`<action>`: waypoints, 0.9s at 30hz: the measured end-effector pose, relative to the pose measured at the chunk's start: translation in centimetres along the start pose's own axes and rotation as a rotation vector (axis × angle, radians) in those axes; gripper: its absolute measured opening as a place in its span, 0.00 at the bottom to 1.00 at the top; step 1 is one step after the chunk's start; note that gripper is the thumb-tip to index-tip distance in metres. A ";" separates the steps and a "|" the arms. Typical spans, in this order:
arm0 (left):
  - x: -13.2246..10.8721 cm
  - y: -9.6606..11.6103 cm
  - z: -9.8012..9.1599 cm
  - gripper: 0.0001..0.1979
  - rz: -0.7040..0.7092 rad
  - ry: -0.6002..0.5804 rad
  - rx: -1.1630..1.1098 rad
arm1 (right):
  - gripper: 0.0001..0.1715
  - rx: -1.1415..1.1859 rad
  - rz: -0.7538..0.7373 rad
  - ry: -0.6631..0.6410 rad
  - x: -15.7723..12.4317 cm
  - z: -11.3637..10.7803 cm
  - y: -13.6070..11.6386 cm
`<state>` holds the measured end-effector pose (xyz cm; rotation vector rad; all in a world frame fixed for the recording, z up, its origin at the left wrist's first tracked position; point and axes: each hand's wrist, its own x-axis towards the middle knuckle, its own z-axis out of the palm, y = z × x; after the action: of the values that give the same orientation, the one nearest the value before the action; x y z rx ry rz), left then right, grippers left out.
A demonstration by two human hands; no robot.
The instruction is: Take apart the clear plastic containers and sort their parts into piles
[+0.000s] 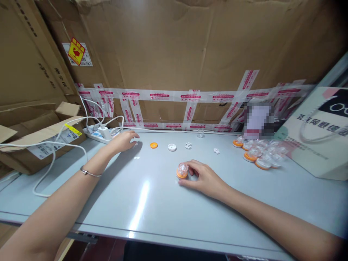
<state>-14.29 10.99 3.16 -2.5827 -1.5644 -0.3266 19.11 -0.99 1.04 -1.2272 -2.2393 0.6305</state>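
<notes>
My right hand [202,176] rests on the grey table [152,203] with its fingers curled round a small clear-domed part on an orange base [182,170]. My left hand [123,140] reaches far left, palm down, fingers bent over a tiny white piece near a white power strip [98,135]; what the fingers pinch is hidden. Loose parts lie in a row beyond: an orange ring [153,145], a white cap [172,147], small white pieces [188,145] and a clear dome [200,133].
Several finished clear-and-orange parts [259,154] cluster at the right, beside a printed paper bag [315,134]. Cardboard boxes [40,139] and white cables [54,145] crowd the left edge. A taped cardboard wall [190,65] closes the back.
</notes>
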 end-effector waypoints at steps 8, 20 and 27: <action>-1.6 11.2 -1.5 0.18 0.263 0.030 -0.277 | 0.25 0.182 0.098 0.088 0.1 -0.3 -0.2; -2.6 15.7 0.1 0.27 0.347 -0.099 -0.581 | 0.15 0.240 0.038 0.076 0.2 0.2 -0.1; -0.1 4.3 -1.7 0.13 0.006 0.099 -0.224 | 0.13 0.236 0.053 0.062 0.1 0.0 -0.1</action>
<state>-10.75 8.62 4.88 -2.6847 -1.5674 -0.6537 18.94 -0.96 1.12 -1.1731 -2.0208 0.8395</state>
